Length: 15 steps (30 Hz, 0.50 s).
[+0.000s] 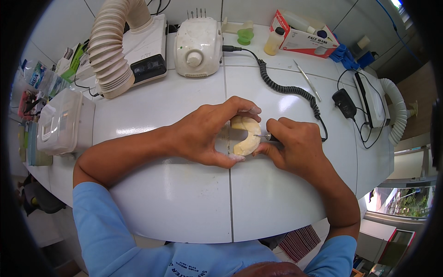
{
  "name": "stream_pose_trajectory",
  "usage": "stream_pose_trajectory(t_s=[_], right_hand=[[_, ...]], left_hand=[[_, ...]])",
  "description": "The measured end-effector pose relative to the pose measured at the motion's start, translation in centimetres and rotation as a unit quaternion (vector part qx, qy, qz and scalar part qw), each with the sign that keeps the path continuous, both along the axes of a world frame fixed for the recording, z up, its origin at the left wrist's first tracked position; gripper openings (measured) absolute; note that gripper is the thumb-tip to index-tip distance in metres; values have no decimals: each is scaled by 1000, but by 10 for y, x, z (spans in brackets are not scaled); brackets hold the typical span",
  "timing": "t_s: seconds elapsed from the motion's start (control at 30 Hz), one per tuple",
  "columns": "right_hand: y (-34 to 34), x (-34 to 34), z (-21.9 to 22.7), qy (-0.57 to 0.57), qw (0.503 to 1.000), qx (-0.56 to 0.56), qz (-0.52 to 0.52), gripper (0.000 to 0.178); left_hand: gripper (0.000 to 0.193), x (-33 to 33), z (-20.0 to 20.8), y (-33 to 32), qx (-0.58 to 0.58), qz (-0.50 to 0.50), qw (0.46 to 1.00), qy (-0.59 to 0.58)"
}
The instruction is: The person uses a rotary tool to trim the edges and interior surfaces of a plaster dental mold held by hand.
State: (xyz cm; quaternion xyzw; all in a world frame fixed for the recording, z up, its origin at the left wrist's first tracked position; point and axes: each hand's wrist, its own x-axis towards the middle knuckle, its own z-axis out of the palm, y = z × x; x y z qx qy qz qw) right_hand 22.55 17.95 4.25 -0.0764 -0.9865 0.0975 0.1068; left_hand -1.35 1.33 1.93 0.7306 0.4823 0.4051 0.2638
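Between the thumb and fingers of my left hand [207, 131] is a pale yellow, horseshoe-shaped dental plaster model [249, 141], gripped at its two ends just above the white table. My right hand [295, 143] is closed round a rotary handpiece [273, 137], most of which its fingers hide. The thin metal bur of the handpiece meets the outer curve of the model, or comes very near it. White dust coats the left fingertips. A black coiled cord [286, 87] runs from behind the right hand to a white control box [198, 48] with a round knob.
At the back left, a ribbed suction hose [108, 51] bends down to the table. A clear plastic box [67, 122] stands left. A face mask carton [304, 39], a yellow liquid bottle [274, 41] and a white pen-like tool [308, 81] lie back right, near a black adapter [344, 103].
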Motion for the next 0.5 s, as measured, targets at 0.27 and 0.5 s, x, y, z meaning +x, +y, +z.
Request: stream_pose_trajectory(t_s=[0.27,0.5], right_hand=[[0,0,0,13,1000,-7,-2,48],[0,0,0,16,1000,-14,2,49]], left_hand=[[92,0,0,0,1,2,1000,7],[92,0,1,-1,0,-2,1000,4]])
